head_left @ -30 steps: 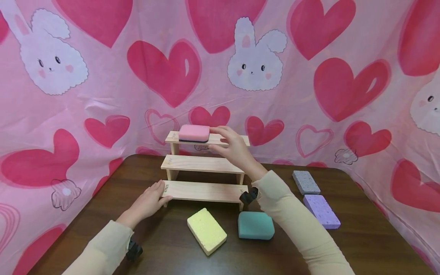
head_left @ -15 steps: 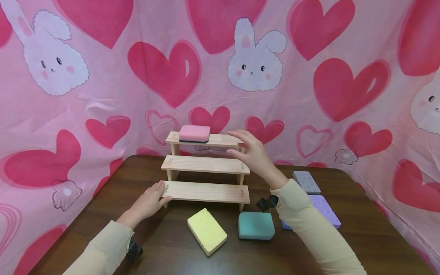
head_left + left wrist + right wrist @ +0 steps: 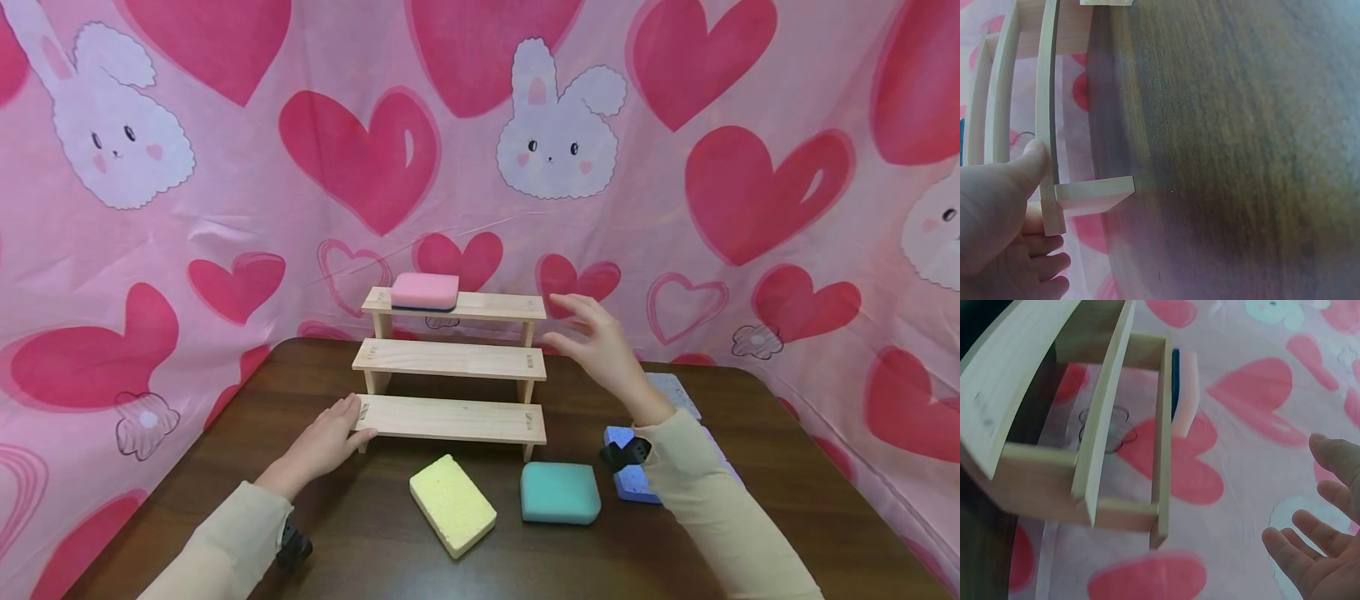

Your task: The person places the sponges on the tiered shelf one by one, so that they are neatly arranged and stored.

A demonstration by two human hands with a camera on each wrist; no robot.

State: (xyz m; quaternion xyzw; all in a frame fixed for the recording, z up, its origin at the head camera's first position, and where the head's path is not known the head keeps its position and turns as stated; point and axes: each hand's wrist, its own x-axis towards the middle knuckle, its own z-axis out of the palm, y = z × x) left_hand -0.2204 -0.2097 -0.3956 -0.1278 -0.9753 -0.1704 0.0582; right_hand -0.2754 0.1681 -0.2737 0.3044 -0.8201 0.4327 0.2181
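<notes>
A three-step wooden display shelf stands on the dark table. My left hand holds the left end of its lowest step, with the thumb along the board's front edge in the left wrist view. A pink sponge with a dark underside lies on the left part of the top step; the right wrist view shows it edge-on. Beyond the shelf's right end my right hand is in the air, fingers spread and relaxed, holding nothing.
In front of the shelf lie a yellow sponge and a teal sponge. At right are a blue sponge and a grey sponge, partly behind the right arm. A pink heart-patterned cloth hangs behind the table.
My right hand has moved from beside the pink sponge to the right, past the shelf's end. The pink sponge stays on the top step, and my left hand has not moved.
</notes>
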